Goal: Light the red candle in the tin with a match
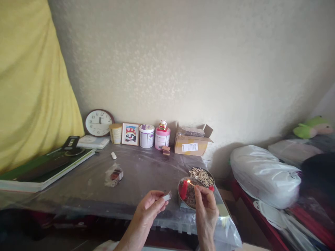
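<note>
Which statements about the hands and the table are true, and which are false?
1. The right hand holds a lit match. True.
2. Both hands hold matches. False: the left hand holds a small box.
3. The flame is near a red candle. True.
4. The cat figurine sits directly on the table. False: it sits on a pink tub.
5. The clock is left of the panda picture. True.

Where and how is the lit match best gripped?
Probably by the end away from the flame, pinched from the right: the thin match points its burning tip left, beside the red candle. The right hand pinches it that way.
</note>
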The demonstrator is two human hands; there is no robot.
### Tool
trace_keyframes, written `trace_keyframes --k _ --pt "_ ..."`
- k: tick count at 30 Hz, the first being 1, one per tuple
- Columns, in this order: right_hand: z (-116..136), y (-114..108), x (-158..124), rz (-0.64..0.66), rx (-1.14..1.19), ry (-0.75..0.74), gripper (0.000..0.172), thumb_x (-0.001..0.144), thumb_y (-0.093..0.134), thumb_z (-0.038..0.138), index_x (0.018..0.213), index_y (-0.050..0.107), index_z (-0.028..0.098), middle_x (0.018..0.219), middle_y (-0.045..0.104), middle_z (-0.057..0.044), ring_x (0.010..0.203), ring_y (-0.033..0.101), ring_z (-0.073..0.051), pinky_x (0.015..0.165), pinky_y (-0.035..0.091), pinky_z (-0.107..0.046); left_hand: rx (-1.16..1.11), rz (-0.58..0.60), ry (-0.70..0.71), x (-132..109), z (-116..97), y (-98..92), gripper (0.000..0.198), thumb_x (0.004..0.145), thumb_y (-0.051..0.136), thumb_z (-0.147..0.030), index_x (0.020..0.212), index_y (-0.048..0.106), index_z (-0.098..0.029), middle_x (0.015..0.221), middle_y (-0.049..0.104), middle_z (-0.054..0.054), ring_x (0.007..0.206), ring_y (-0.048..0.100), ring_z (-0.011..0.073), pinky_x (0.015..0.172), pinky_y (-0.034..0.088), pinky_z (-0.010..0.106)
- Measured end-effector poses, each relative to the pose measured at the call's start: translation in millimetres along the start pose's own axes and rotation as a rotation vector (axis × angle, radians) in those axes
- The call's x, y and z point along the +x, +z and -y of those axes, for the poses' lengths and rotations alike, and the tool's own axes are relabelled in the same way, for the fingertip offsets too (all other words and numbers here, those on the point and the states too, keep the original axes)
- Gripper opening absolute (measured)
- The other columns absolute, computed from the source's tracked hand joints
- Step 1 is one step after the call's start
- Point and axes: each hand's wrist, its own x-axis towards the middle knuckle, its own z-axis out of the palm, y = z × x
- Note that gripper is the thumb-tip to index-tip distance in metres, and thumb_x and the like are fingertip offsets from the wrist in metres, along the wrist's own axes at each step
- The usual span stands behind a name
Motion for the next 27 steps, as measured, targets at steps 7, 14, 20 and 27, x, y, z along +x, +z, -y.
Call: trace_keyframes --k 7,14,20,27 --pt "-2.8 2.6 2.0 0.026 -0.041 -0.008 0.034 0.077 0.07 0.054 0.078 0.072 0.021 0.08 0.071 -0.003 0.079 0.065 -0.022 0.083 0.052 -0.037 0.001 0.009 0.003 0.1 2.0 -3.3 0.026 0.071 0.082 -0.044 0.085 0.076 -0.023 0.085 0.073 0.001 0.088 0.064 0.0179 0.085 0.047 0.031" --pt "-5.7 4.2 3.0 0.019 -0.039 0.003 0.034 0.077 0.069 0.054 0.077 0.071 0.02 0.081 0.071 -0.004 0.08 0.064 -0.022 0.084 0.051 -0.038 0.021 0.014 0.002 -0.5 0.4 -0.8 0.027 0.073 0.08 -0.045 0.086 0.076 -0.023 0.086 0.071 0.001 0.09 0.063 0.0184 0.086 0.047 0.031" --pt "-9.0 4.0 4.0 0.043 -0.076 0.006 0.033 0.079 0.069 0.053 0.081 0.071 0.02 0.085 0.071 -0.005 0.082 0.064 -0.022 0.083 0.051 -0.036 0.024 0.012 -0.001 -0.3 0.7 -0.7 0.027 0.073 0.08 -0.046 0.086 0.076 -0.022 0.087 0.071 0.002 0.09 0.062 0.0188 0.087 0.046 0.032" --pt "-8.1 5.7 3.0 0.043 -0.044 0.008 0.034 0.078 0.069 0.054 0.08 0.071 0.02 0.084 0.071 -0.005 0.08 0.063 -0.022 0.082 0.051 -0.037 0.011 -0.002 -0.004 -0.4 -1.1 1.7 0.029 0.068 0.083 -0.047 0.083 0.076 -0.022 0.082 0.072 0.001 0.087 0.064 0.0184 0.083 0.047 0.031"
